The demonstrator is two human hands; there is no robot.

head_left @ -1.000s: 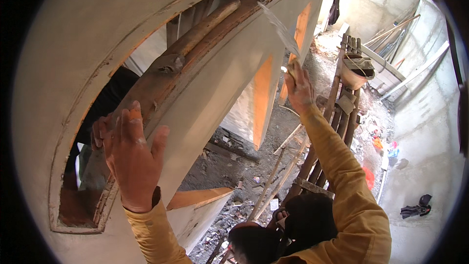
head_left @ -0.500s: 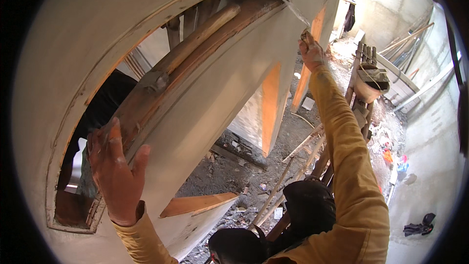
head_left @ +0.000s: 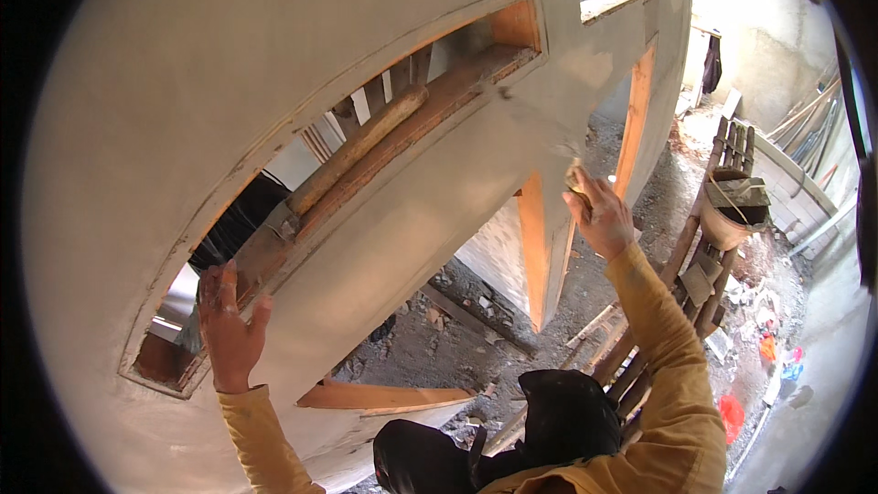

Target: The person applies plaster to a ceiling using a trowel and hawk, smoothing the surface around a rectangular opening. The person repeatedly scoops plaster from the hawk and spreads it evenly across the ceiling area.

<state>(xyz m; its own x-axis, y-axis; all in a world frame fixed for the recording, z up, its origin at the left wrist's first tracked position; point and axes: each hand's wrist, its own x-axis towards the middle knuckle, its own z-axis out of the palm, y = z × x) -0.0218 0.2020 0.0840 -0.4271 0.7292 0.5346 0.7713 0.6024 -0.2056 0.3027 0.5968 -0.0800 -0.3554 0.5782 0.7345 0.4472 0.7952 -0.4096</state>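
My right hand (head_left: 604, 218) is closed round the handle of a trowel (head_left: 574, 174) against the grey plastered wall (head_left: 439, 192), below the right end of a long opening. Motion blurs the trowel's blade, so its outline is hard to make out. At the opening's lower left end, my left hand (head_left: 233, 329) rests on the sill (head_left: 402, 160) with its fingers stretched and thumb apart. It grips nothing that I can see. A round wooden pole (head_left: 361, 148) lies lengthwise in the opening, its near end beside a brown board (head_left: 265, 258).
Orange-brown wooden frames (head_left: 530, 247) line lower openings. Rubble covers the ground below. At right, a bucket (head_left: 727, 220) stands on a scaffold of poles (head_left: 681, 252). Long pipes and sticks (head_left: 809, 119) lean by the far wall. A red plastic bag (head_left: 730, 416) lies at lower right.
My right hand and the trowel have come down along the wall, away from the opening's right end. My left hand stays at the sill. The whole view has shifted.
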